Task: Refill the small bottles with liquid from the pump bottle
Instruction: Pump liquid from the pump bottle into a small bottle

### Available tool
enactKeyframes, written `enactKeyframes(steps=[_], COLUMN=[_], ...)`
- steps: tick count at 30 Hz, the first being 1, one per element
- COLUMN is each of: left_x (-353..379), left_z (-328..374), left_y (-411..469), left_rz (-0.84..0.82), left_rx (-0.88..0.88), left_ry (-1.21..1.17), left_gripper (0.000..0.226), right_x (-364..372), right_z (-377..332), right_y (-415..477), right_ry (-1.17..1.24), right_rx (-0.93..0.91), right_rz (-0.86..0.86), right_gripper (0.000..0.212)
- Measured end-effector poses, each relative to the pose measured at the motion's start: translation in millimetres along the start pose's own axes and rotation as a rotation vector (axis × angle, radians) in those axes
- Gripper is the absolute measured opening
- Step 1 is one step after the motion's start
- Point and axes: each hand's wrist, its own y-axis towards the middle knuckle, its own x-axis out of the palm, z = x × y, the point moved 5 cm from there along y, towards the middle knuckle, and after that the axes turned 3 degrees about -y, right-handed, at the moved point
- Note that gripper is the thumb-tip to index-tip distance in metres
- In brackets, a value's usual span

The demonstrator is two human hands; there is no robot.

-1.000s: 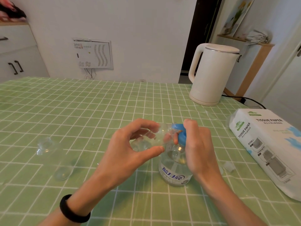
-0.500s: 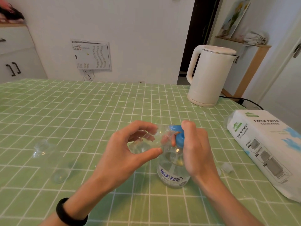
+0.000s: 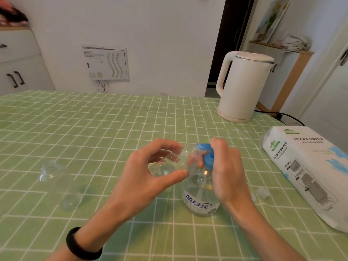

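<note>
- At the near middle of the desk (image 3: 98, 129), which wears a green checked cloth, I see the pump bottle (image 3: 199, 198) standing upright, clear, with blue lettering on its label.
- The right hand (image 3: 228, 174) sits on top of it: its fingers (image 3: 218, 146) are curled over the blue pump head (image 3: 207, 156), with the palm against the bottle's right side.
- The left hand (image 3: 143, 179) holds a small clear bottle (image 3: 169, 162) tipped on its side, just left of the pump head.
- The left thumb runs under that bottle and the other fingers arch over it, a loose curled grip around the body.
- The small bottle's mouth points right and meets the pump's spout; through the clear plastic I cannot tell how much liquid is inside.
- A black band (image 3: 82, 245) circles the left wrist.
- Well to the left, a second small clear bottle (image 3: 58, 185) lies on its side on the cloth, apart from both hands.
- A small clear cap (image 3: 262, 192) rests on the cloth between the pump bottle and the tissue paper pack (image 3: 308, 172).
- That white pack lies along the desk's right edge.
- A white electric kettle (image 3: 244, 85) stands upright at the far right corner, its cord (image 3: 282, 115) trailing off behind.
</note>
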Motion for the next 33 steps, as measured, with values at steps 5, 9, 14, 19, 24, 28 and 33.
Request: enactKeyframes(steps=[5,9,14,19,24,28,33], left_x=[0,-1,0,-1,-3,-4,-4], left_z=[-1,0,1,5,12,13,12], left_y=[1,1,0,-1,-2,-2,-2], left_rz=[0.009,0.008,0.004,0.017,0.041,0.055,0.059], left_rx=[-0.001,-0.001,0.003,0.053,0.113,0.134,0.137], left_ry=[-0.021,-0.026,0.019,0.069,0.110,0.138,0.159], left_gripper=[0.042,0.041,0.044,0.048,0.047,0.045,0.044], right_x=[1,2,-1,1,1,0,-2], right_z=[4,3,2,4,2,1,4], right_y=[-1,-1,1,0,-1,1,3], right_ry=[0.019,0.029,0.000,-0.002,0.018,0.021,0.006], right_rx=[0.026,0.040,0.025,0.006,-0.013,-0.016,-0.012], right_rz=[0.000,-0.005,0.003,0.003,0.022,0.017,0.007], right_gripper=[0.069,0.067,0.059,0.063,0.067,0.061,0.056])
